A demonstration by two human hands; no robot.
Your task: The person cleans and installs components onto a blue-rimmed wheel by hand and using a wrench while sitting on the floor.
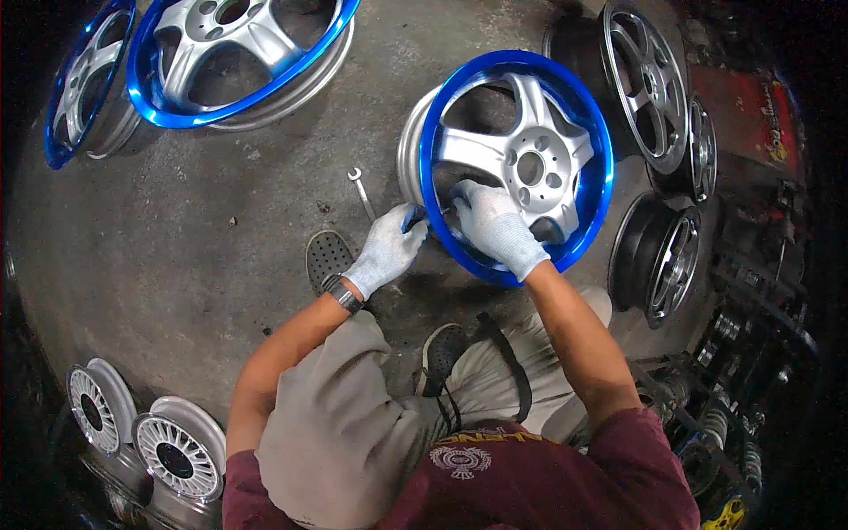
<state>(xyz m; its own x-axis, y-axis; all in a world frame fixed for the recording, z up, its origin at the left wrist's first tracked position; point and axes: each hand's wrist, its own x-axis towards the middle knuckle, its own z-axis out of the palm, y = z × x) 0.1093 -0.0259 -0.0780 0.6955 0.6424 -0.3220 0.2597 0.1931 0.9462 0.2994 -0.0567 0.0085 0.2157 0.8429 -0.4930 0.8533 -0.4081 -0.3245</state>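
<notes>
A five-spoke silver wheel [531, 104] with a glossy blue lip [601, 203] stands tilted in front of me. My left hand [393, 238], in a light glove with blue on the fingers, is closed just outside the wheel's lower-left edge; what it grips is hidden. My right hand [490, 221], also gloved, reaches over the blue lip with fingers curled among the lower-left spokes; what they hold is hidden. An open-ended wrench [362, 190] lies on the floor left of the wheel, above my left hand.
Two blue-lipped wheels [256, 44] [79, 88] rest upper left. Dark and silver wheels [645, 88] [667, 265] line the right, near a red panel [751, 124] and metal parts [715, 424]. White multi-spoke wheels [177, 450] sit lower left. A perforated shoe [331, 261] is below the wrench.
</notes>
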